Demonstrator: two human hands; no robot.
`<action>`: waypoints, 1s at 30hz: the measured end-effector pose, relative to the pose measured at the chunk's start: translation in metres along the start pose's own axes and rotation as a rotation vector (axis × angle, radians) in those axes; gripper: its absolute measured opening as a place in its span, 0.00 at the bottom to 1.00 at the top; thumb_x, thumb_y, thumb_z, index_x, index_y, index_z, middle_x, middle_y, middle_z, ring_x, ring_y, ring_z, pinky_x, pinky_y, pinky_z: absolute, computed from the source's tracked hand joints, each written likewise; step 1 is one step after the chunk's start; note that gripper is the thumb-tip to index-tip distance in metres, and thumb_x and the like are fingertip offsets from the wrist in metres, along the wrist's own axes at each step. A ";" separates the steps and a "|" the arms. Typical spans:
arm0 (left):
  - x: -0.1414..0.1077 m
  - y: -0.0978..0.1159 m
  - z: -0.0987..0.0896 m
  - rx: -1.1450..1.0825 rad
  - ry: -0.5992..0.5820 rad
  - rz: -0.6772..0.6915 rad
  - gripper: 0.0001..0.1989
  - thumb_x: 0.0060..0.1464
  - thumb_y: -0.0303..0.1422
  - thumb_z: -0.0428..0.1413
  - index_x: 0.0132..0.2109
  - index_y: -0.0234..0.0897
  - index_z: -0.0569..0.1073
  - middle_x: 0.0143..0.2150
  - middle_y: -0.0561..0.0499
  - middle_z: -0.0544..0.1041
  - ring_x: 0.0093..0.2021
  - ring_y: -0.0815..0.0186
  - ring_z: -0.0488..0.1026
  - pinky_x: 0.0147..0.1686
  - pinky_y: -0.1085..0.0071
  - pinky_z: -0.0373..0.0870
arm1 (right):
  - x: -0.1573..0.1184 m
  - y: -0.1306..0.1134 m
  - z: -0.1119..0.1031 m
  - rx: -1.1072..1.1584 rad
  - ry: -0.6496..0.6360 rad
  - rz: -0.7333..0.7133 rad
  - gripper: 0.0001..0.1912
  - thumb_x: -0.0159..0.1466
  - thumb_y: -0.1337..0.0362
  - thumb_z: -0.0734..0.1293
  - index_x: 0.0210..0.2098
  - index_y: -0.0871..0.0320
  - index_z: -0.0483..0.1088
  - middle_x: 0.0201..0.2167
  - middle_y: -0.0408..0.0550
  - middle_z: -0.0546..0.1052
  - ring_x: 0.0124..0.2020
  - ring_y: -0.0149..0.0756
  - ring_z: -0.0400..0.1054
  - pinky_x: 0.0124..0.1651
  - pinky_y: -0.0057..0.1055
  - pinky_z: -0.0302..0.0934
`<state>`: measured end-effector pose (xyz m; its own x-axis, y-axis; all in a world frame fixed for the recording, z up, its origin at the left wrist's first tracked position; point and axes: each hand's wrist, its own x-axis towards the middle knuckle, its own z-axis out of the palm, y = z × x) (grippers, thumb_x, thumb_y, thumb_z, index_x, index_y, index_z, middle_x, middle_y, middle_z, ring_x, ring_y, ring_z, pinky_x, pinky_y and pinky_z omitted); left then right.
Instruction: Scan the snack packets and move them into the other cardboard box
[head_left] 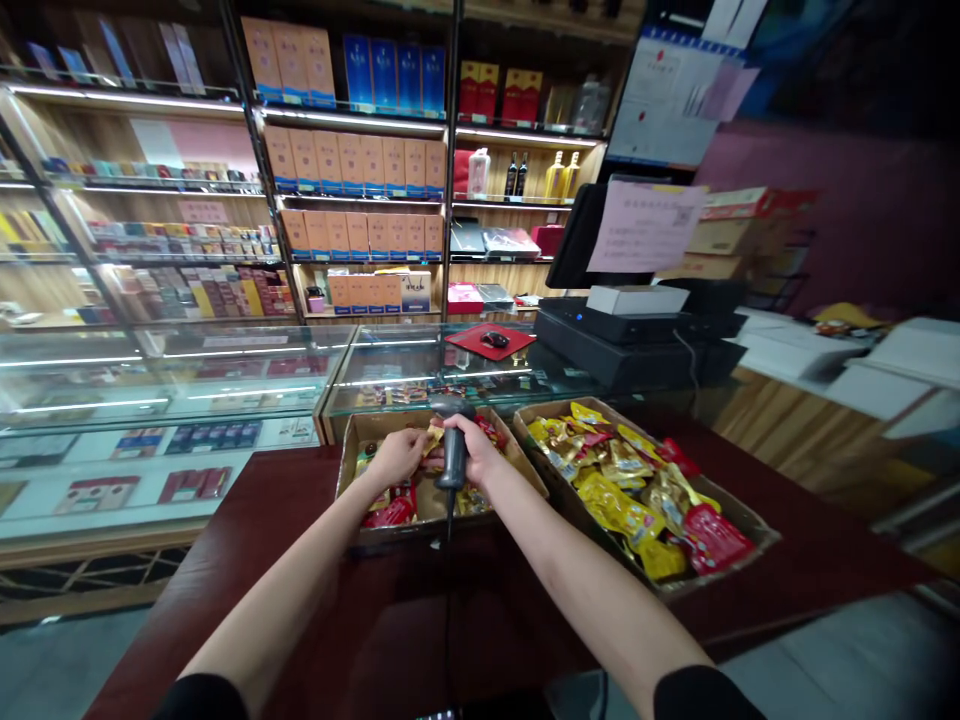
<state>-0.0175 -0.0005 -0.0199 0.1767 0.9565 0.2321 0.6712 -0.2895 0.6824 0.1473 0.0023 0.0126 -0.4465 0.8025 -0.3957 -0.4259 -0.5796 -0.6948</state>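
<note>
Over the left cardboard box (349, 450), my right hand (472, 447) is wrapped round the handle of a dark grey handheld scanner (453, 460), whose cable hangs down toward me. My left hand (401, 457) is closed just left of the scanner, its fingers on a small yellowish packet (435, 436). Red packets (394, 508) lie in the box below my hands. On the right, a second cardboard box (761, 537) holds several yellow, gold and red packets (615, 505).
Both boxes rest on a dark red table (300, 500). Behind stand glass display cases (247, 375), a mouse (493, 340) on a red mat (465, 343), and a monitor (577, 240) above a black cash drawer (622, 350). Shelves with boxed goods line the back.
</note>
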 end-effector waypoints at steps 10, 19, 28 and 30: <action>0.020 -0.012 0.013 -0.550 0.012 -0.288 0.32 0.32 0.26 0.68 0.50 0.34 0.74 0.36 0.47 0.78 0.31 0.67 0.74 0.34 0.74 0.70 | -0.005 -0.009 -0.035 -0.126 0.103 -0.015 0.07 0.56 0.67 0.64 0.34 0.61 0.70 0.23 0.46 0.74 0.23 0.32 0.70 0.33 0.34 0.70; 0.026 -0.005 0.007 -0.986 -0.218 -0.655 0.20 0.39 0.33 0.68 0.40 0.30 0.74 0.33 0.44 0.79 0.30 0.64 0.77 0.31 0.72 0.74 | -0.010 -0.011 -0.042 0.042 0.072 -0.148 0.08 0.56 0.68 0.63 0.36 0.61 0.68 0.26 0.48 0.74 0.29 0.35 0.73 0.35 0.36 0.71; 0.042 -0.006 0.013 -1.118 -0.159 -0.754 0.12 0.53 0.29 0.59 0.44 0.32 0.70 0.34 0.46 0.78 0.31 0.64 0.77 0.32 0.65 0.78 | -0.049 -0.005 -0.030 -0.082 0.227 -0.245 0.08 0.55 0.68 0.67 0.34 0.60 0.65 0.26 0.44 0.72 0.27 0.34 0.73 0.30 0.35 0.71; 0.040 -0.009 0.016 -1.112 -0.185 -0.679 0.12 0.51 0.29 0.61 0.43 0.33 0.70 0.35 0.47 0.78 0.32 0.63 0.77 0.32 0.63 0.78 | -0.066 0.003 -0.024 -0.136 0.151 -0.255 0.10 0.55 0.67 0.68 0.35 0.59 0.64 0.29 0.46 0.74 0.26 0.35 0.73 0.27 0.34 0.71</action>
<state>-0.0052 0.0406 -0.0283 0.1958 0.8870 -0.4181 -0.2663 0.4585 0.8479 0.1941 -0.0485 0.0222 -0.2124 0.9373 -0.2762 -0.3958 -0.3410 -0.8527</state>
